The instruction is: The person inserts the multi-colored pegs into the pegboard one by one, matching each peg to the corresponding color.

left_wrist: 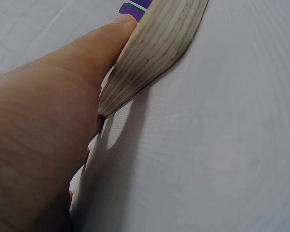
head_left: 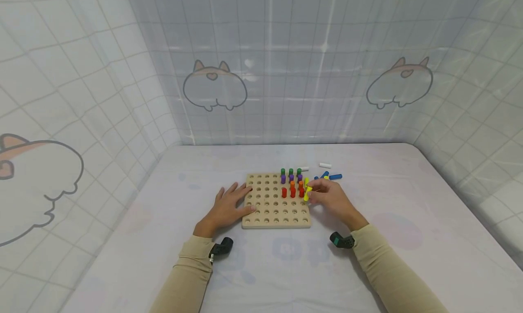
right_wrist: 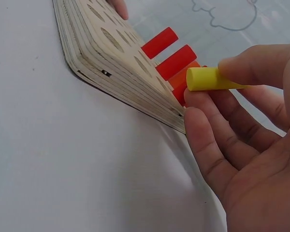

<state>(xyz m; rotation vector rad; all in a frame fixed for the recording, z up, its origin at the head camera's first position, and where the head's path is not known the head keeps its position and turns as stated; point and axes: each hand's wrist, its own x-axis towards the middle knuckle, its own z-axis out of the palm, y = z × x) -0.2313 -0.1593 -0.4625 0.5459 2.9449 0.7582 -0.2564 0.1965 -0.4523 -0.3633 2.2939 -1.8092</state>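
Note:
A wooden pegboard (head_left: 271,216) with rows of round holes lies on the table. On its left edge rests my left hand (head_left: 224,212), fingers spread and the thumb over the near-left holes; in the left wrist view the thumb lies along the layered plywood edge (left_wrist: 150,53). My right hand (head_left: 333,201) pinches a yellow peg (right_wrist: 205,79) between thumb and fingers at the board's right edge. Beside it stand red pegs (head_left: 293,192), with orange pegs (head_left: 292,185), purple pegs (head_left: 291,179) and green pegs (head_left: 291,171) in rows behind. Another yellow peg (head_left: 306,181) shows just past the fingers.
Loose blue pegs (head_left: 335,176) lie beyond my right hand, partly hidden by it, with a bit of yellow among them. White pegs (head_left: 325,165) lie farther back. Grid-patterned curtains (head_left: 286,122) hang around the table's back and sides.

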